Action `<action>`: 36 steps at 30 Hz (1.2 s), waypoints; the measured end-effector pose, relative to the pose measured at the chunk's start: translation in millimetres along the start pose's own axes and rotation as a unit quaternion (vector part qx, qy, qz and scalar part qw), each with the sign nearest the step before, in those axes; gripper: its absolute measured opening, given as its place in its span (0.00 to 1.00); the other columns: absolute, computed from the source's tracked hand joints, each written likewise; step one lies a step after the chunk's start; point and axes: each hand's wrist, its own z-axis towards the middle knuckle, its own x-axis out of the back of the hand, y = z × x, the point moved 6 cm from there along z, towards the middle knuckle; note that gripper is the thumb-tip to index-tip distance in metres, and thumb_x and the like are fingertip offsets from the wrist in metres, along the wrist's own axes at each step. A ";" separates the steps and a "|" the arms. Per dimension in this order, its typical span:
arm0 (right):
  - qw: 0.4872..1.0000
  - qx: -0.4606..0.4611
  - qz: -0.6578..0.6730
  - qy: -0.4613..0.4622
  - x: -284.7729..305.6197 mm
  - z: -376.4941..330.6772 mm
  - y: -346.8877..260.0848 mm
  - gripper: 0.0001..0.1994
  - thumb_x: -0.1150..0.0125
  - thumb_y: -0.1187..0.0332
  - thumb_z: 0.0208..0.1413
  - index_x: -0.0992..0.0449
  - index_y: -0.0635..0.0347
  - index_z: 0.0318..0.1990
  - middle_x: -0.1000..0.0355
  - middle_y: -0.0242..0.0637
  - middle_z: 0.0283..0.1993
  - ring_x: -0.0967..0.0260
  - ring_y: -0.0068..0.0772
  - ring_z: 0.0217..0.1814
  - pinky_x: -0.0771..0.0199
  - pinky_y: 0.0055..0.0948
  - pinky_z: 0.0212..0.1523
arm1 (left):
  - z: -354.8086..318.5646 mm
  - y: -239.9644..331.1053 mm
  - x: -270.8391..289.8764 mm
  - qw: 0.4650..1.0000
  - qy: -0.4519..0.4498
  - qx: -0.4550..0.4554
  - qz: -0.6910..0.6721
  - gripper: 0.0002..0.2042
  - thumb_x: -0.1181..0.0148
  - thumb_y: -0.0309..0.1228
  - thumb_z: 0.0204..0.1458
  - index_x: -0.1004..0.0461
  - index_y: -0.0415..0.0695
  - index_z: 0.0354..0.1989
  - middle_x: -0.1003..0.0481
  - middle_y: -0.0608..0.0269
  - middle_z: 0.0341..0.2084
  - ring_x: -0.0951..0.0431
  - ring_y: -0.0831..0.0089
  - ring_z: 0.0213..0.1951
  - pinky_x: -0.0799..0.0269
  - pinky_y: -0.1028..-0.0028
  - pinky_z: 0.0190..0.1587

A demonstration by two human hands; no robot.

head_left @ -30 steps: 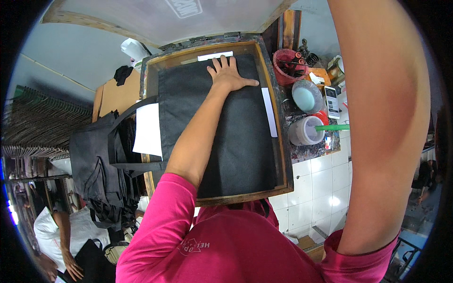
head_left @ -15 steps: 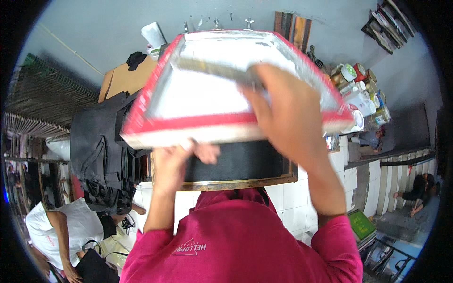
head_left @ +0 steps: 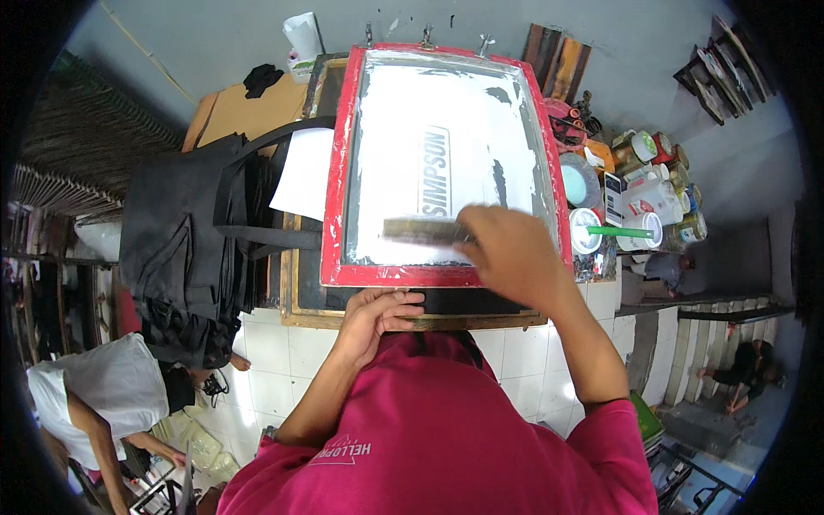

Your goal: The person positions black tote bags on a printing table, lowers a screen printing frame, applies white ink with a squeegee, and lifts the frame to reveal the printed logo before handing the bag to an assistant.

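A red-framed printing screen [head_left: 446, 276] lies flat on the dark printing board in front of me. Its pale mesh carries a lettered stencil, with dark ink smears toward the right. My right hand [head_left: 515, 257] grips a squeegee [head_left: 416, 230] by its right end, with the blade across the near part of the mesh; whether it touches is unclear. Just below the screen's near edge, my left hand [head_left: 378, 318] has its fingers loosely bent and pointing right, with nothing seen in them. What lies beneath the screen is mostly hidden.
Black fabric bags [head_left: 176, 232] are piled at the left, their straps reaching the screen. A white sheet [head_left: 305, 172] lies beside it. Ink tubs [head_left: 586, 230] and jars stand at the right, one with a green-handled tool [head_left: 620, 232]. A person in a white shirt [head_left: 107, 386] works at lower left.
The screen has come down from a raised, tilted position to lie flat. My left hand has let go of its near edge and moved right. The squeegee has moved toward me.
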 end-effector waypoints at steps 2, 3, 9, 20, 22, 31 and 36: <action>0.999 0.028 -0.009 0.026 -25.6 -13.8 -7.6 0.09 0.38 0.71 0.51 0.29 0.61 0.39 0.27 0.44 0.35 0.26 0.48 0.37 0.26 0.45 0.36 | 0.3 3.0 -3.6 1.000 0.001 0.006 0.002 0.15 0.44 0.27 0.61 0.29 0.29 0.51 0.21 0.39 0.49 0.15 0.60 0.45 0.16 0.70 0.42; 0.999 0.025 -0.028 0.022 -34.2 -16.4 -13.5 0.10 0.39 0.71 0.49 0.29 0.60 0.39 0.28 0.43 0.34 0.27 0.46 0.36 0.27 0.43 0.36 | 0.3 2.4 -3.4 1.000 0.004 0.007 0.000 0.15 0.45 0.27 0.61 0.30 0.29 0.51 0.21 0.38 0.49 0.16 0.60 0.45 0.16 0.70 0.42; 0.987 0.066 -0.076 0.126 -44.6 8.9 -0.5 0.08 0.44 0.75 0.47 0.29 0.59 0.38 0.31 0.39 0.32 0.30 0.41 0.34 0.30 0.38 0.35 | -0.5 0.8 -2.0 1.000 0.018 0.017 -0.014 0.14 0.47 0.23 0.58 0.29 0.29 0.51 0.21 0.37 0.48 0.16 0.58 0.47 0.16 0.68 0.43; 0.993 -0.061 -0.075 -0.062 -11.3 217.5 142.2 0.19 0.37 0.64 0.52 0.23 0.62 0.51 0.20 0.51 0.45 0.22 0.53 0.51 0.24 0.50 0.52 | -2.5 0.8 -5.9 0.979 -0.012 0.072 -0.192 0.21 0.53 0.29 0.58 0.32 0.24 0.54 0.32 0.29 0.62 0.32 0.44 0.67 0.36 0.49 0.70; 0.994 -0.064 -0.060 -0.061 1.4 227.9 146.7 0.19 0.37 0.64 0.52 0.22 0.61 0.51 0.20 0.51 0.45 0.22 0.54 0.51 0.24 0.49 0.53 | -11.7 3.6 -9.6 0.975 -0.015 0.091 -0.201 0.22 0.53 0.30 0.59 0.33 0.24 0.56 0.32 0.30 0.62 0.31 0.44 0.67 0.35 0.50 0.70; 0.991 -0.045 -0.091 0.085 -57.4 253.7 175.6 0.19 0.39 0.73 0.48 0.22 0.66 0.50 0.20 0.57 0.43 0.21 0.60 0.43 0.22 0.54 0.46 | 36.8 118.9 -21.1 0.962 0.030 -0.170 0.211 0.13 0.40 0.33 0.62 0.21 0.37 0.48 0.18 0.54 0.44 0.18 0.68 0.43 0.25 0.71 0.49; 0.969 -0.084 -0.136 0.189 -49.5 230.5 182.3 0.15 0.35 0.67 0.48 0.19 0.58 0.45 0.19 0.44 0.44 0.20 0.43 0.49 0.29 0.42 0.56 | 127.0 238.4 -51.9 0.822 0.034 -0.414 0.390 0.15 0.43 0.26 0.66 0.28 0.33 0.58 0.24 0.52 0.55 0.25 0.67 0.59 0.35 0.68 0.64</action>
